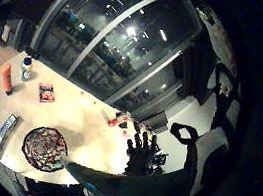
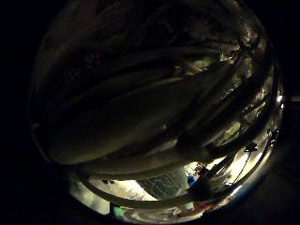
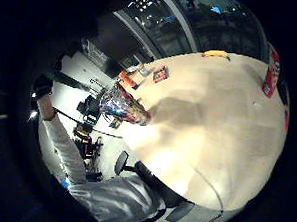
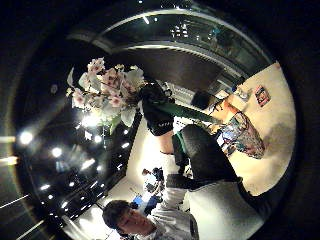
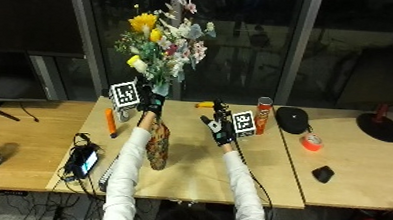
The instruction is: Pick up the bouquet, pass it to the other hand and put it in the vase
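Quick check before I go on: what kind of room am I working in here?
Probably an office or lab at night: pale wooden tables pushed together, dark floor-to-ceiling glass walls behind them, and a monitor at the left. The left hand holds the bouquet up above the vase.

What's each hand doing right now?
Left hand: grips the bouquet above the vase.
Right hand: open, holding nothing.

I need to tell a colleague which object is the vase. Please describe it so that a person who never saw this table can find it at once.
Look at the long wooden table before the dark windows. Below the left hand, which holds up the bouquet, the vase stands near the table's front edge. It alone is tall, with a busy multicoloured pattern; the orange tube nearby is plain.
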A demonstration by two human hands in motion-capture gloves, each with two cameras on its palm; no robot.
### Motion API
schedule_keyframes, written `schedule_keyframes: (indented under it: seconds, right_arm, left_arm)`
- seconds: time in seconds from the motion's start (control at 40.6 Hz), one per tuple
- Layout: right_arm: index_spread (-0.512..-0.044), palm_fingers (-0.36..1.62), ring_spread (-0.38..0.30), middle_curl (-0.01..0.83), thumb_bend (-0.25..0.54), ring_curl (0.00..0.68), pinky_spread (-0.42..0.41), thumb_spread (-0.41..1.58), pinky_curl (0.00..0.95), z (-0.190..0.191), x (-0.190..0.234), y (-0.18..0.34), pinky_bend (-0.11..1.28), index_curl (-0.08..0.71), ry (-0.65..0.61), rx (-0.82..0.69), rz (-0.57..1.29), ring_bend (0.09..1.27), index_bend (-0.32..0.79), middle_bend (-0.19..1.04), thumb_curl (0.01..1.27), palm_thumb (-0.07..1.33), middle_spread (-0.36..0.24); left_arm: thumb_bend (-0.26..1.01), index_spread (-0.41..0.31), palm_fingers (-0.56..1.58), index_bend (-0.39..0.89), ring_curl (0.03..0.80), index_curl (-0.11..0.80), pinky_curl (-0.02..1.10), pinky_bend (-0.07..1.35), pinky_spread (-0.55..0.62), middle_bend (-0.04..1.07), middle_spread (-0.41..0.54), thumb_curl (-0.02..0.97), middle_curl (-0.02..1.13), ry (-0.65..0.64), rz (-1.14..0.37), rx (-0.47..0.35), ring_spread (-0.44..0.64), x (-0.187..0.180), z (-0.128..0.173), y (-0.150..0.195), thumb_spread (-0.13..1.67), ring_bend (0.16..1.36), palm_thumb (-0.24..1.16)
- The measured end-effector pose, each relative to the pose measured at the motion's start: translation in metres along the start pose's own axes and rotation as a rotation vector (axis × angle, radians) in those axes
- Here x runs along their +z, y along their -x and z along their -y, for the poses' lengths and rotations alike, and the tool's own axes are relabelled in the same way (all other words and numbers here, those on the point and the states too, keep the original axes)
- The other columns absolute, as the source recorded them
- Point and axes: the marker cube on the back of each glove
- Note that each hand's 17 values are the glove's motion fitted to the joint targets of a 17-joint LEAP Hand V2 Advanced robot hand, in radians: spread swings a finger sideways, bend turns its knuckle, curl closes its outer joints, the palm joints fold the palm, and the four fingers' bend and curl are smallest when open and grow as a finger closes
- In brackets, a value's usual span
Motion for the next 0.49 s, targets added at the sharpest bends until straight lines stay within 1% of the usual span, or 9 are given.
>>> schedule_keyframes:
  seconds: [0.025, 0.074, 0.098, 0.123, 0.172, 0.221, 0.492]
  right_arm:
    - [-0.390, 0.02, 0.038, 0.363, -0.032, 0.325, 0.238, 1.02, 0.379, 0.000, -0.002, -0.003, 0.72, 0.222, -0.002, 0.000, -0.005, 0.55, 0.10, 0.23, 0.45, 0.58, -0.048]
    - [-0.391, 0.03, 0.041, 0.361, -0.028, 0.320, 0.243, 1.02, 0.371, 0.000, -0.005, -0.005, 0.70, 0.219, -0.008, 0.002, -0.019, 0.54, 0.12, 0.23, 0.44, 0.58, -0.042]
    - [-0.391, 0.04, 0.043, 0.362, -0.028, 0.315, 0.245, 1.02, 0.366, -0.001, -0.006, -0.004, 0.70, 0.220, -0.011, 0.005, -0.025, 0.53, 0.13, 0.24, 0.44, 0.58, -0.040]
    - [-0.391, 0.04, 0.045, 0.358, -0.028, 0.314, 0.248, 1.02, 0.364, -0.002, -0.007, -0.002, 0.70, 0.217, -0.013, 0.006, -0.028, 0.53, 0.12, 0.23, 0.44, 0.58, -0.037]
    - [-0.392, 0.05, 0.048, 0.358, -0.027, 0.310, 0.251, 1.02, 0.360, -0.004, -0.008, 0.001, 0.69, 0.215, -0.018, 0.007, -0.032, 0.52, 0.12, 0.24, 0.44, 0.58, -0.034]
    - [-0.392, 0.05, 0.049, 0.356, -0.025, 0.308, 0.254, 1.03, 0.357, -0.004, -0.010, 0.002, 0.68, 0.213, -0.024, 0.011, -0.037, 0.52, 0.12, 0.23, 0.43, 0.59, -0.032]
    - [-0.388, 0.10, 0.046, 0.348, -0.018, 0.294, 0.267, 1.04, 0.342, -0.006, -0.022, -0.007, 0.65, 0.217, -0.039, 0.037, -0.068, 0.49, 0.15, 0.22, 0.43, 0.61, -0.025]
  left_arm:
    - [-0.02, -0.241, 1.35, 0.22, 0.491, 0.523, 0.52, 0.73, -0.43, 0.78, -0.358, 0.640, 0.60, -0.003, -0.001, 0.008, -0.39, -0.002, 0.002, 0.002, 0.72, 0.92, 0.92]
    - [-0.02, -0.241, 1.35, 0.21, 0.491, 0.528, 0.52, 0.74, -0.43, 0.78, -0.358, 0.645, 0.60, -0.006, -0.051, 0.053, -0.39, -0.005, 0.004, 0.001, 0.72, 0.92, 0.92]
    - [-0.02, -0.241, 1.35, 0.21, 0.491, 0.532, 0.52, 0.74, -0.43, 0.78, -0.358, 0.647, 0.60, -0.007, -0.064, 0.058, -0.39, -0.007, 0.004, 0.001, 0.71, 0.92, 0.92]
    - [-0.02, -0.242, 1.35, 0.21, 0.491, 0.534, 0.52, 0.74, -0.43, 0.78, -0.358, 0.649, 0.60, -0.007, -0.054, 0.040, -0.39, -0.008, 0.004, 0.003, 0.71, 0.92, 0.92]
    - [-0.02, -0.242, 1.35, 0.21, 0.491, 0.540, 0.52, 0.74, -0.43, 0.78, -0.358, 0.654, 0.60, -0.009, -0.001, -0.026, -0.39, -0.012, 0.003, 0.011, 0.71, 0.92, 0.92]
    - [-0.02, -0.243, 1.34, 0.20, 0.492, 0.546, 0.52, 0.74, -0.43, 0.78, -0.359, 0.658, 0.60, -0.011, 0.024, -0.060, -0.38, -0.015, 0.003, 0.019, 0.71, 0.92, 0.92]
    - [-0.03, -0.245, 1.33, 0.18, 0.493, 0.568, 0.51, 0.74, -0.42, 0.78, -0.360, 0.679, 0.60, -0.024, 0.083, -0.094, -0.38, -0.023, -0.004, 0.057, 0.70, 0.92, 0.92]
